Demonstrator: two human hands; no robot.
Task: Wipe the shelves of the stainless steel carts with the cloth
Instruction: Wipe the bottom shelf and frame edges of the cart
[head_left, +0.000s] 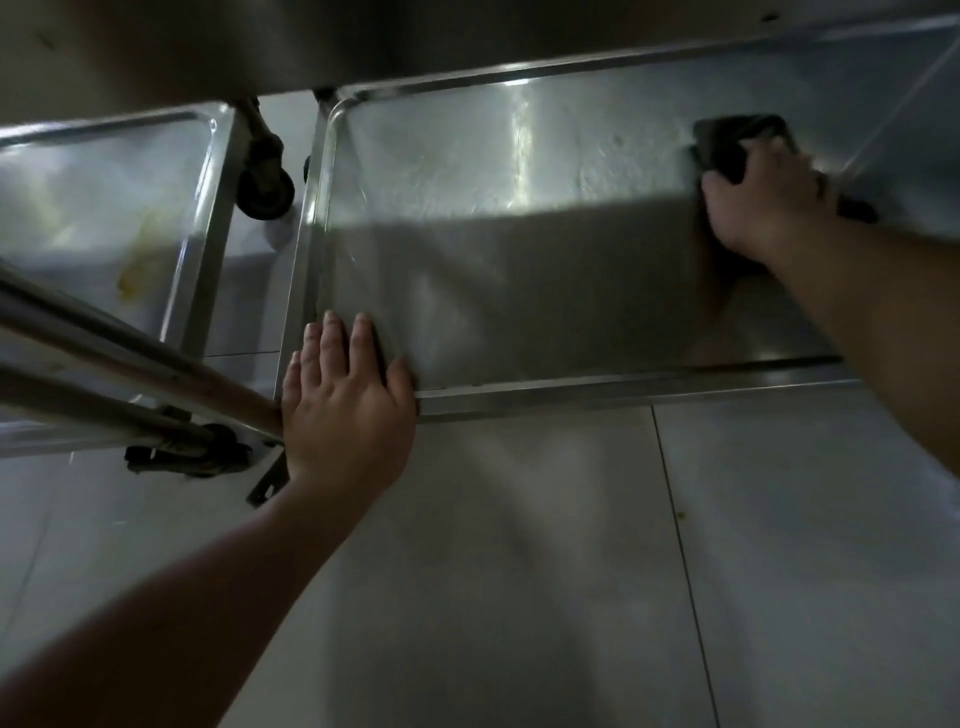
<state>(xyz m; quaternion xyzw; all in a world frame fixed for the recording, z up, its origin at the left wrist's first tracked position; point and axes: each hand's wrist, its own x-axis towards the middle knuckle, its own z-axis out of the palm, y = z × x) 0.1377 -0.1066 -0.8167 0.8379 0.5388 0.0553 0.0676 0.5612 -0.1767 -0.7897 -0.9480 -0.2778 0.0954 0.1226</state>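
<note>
Dark cloth gripped by right hand on steel shelf, left hand flat on shelf corner, fingers spread.

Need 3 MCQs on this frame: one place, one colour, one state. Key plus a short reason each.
1. Where on the near cart's bottom shelf is the cloth?
A. far right part
B. near left corner
C. centre

2. What colour is the cloth?
A. white
B. dark, near black
C. yellow

3. What is the left hand doing?
A. gripping the cloth
B. hanging clear of the cart
C. resting flat, fingers straight, on the shelf's near left corner

Key:
1. A: the right hand holds it against the shelf far on the right.
2. B: it reads near black against the steel.
3. C: the palm lies over the rim, with the fingers extended onto the shelf.
</note>
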